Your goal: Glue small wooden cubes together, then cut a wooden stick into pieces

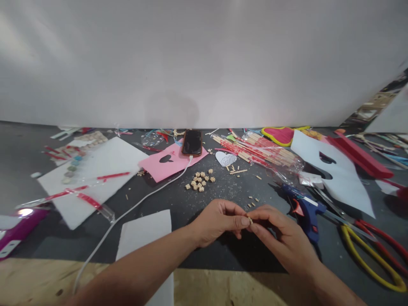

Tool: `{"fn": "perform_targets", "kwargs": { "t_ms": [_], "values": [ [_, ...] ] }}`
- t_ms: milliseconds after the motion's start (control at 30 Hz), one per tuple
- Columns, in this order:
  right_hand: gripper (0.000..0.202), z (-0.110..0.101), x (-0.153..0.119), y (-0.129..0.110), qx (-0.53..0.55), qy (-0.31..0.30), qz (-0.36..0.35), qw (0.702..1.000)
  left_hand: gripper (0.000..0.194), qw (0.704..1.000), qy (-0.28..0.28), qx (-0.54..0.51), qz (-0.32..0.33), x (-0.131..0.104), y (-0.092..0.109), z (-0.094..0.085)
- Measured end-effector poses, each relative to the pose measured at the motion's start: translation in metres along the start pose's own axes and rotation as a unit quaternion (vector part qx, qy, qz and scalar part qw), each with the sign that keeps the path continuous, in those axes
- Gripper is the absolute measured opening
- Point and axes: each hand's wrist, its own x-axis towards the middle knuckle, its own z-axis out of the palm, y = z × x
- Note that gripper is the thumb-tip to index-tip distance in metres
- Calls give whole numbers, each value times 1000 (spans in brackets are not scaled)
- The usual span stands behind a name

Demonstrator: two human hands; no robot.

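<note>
My left hand (218, 223) and my right hand (283, 233) meet low over the dark table, thumbs and fingers pinched around one tiny pale wooden piece (250, 220). Fingertips cover most of that piece, so its full shape is hidden. Just beyond them lie several short cut stick bits (251, 204). Farther off, a pile of small wooden clusters (200, 182) sits with pale crumbs around it. A longer wooden stick (238, 171) rests among more cut bits, below a white heart-shaped paper (226, 159).
A blue glue gun (307, 210) and large scissors with red and yellow handles (371, 255) lie at the right. Behind are bundled sticks (270, 153) in red-printed wrap. A phone (192, 142) on pink paper (156, 163) trails a white cable (140, 202). White sheets (105, 170) lie left.
</note>
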Motion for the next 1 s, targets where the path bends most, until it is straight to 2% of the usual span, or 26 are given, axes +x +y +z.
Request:
{"fn": "perform_targets", "kwargs": {
  "t_ms": [700,1000],
  "values": [
    [11,-2,-1,-1,25,2,-2,1000,25,1000,-13,-19,4,0,-1,-2],
    [11,-2,0,0,13,1,2,1000,26,1000,0,-5,8,2,-2,-1]
  ]
}}
